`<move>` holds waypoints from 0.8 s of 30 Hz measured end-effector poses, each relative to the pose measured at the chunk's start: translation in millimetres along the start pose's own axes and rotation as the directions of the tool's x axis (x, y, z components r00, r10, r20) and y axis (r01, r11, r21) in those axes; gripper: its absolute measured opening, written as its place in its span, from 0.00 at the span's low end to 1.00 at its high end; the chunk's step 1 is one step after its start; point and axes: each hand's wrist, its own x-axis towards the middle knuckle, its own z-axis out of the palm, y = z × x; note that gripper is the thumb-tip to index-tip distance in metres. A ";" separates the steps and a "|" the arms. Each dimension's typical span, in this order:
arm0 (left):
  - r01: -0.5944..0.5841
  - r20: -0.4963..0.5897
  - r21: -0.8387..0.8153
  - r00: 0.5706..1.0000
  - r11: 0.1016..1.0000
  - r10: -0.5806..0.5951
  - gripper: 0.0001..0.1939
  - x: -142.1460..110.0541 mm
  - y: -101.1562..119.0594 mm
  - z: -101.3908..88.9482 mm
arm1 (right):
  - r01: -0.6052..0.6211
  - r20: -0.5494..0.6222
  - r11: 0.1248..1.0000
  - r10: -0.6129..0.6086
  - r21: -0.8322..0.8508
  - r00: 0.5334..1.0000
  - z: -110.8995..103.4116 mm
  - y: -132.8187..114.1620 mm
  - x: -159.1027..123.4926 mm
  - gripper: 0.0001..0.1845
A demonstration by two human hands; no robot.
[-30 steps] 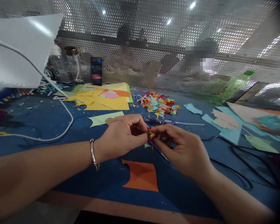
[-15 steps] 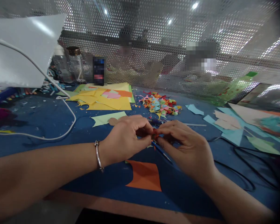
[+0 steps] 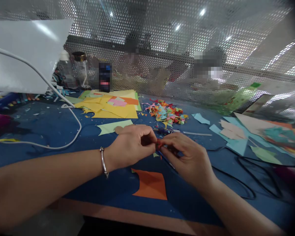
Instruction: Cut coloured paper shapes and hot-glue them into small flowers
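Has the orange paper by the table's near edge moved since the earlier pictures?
No. The orange paper keeps the same position relative to the pale green paper beyond it.

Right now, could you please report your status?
Left hand and right hand pinching small red piece. Blue stick close by right fingers. Orange paper nearer, untouched.

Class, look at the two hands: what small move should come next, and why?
Perhaps a light press on the red piece: the left hand and right hand pinch it between them, so both seem well placed to shape it. The fingers hide most of it, so its exact form cannot be told.
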 end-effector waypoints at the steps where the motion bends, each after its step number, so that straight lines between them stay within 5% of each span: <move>1: 0.027 0.003 -0.023 1.000 0.999 -0.027 0.02 0.1 0.7 -0.6 | 0.001 -0.001 1.000 -0.001 -0.002 1.000 0.1 -1.1 0.3 0.07; 24: -0.065 -0.075 -0.006 0.995 0.998 0.064 0.05 4.6 -16.7 3.8 | -0.086 0.043 0.996 0.087 -0.039 0.995 8.4 5.6 9.4 0.06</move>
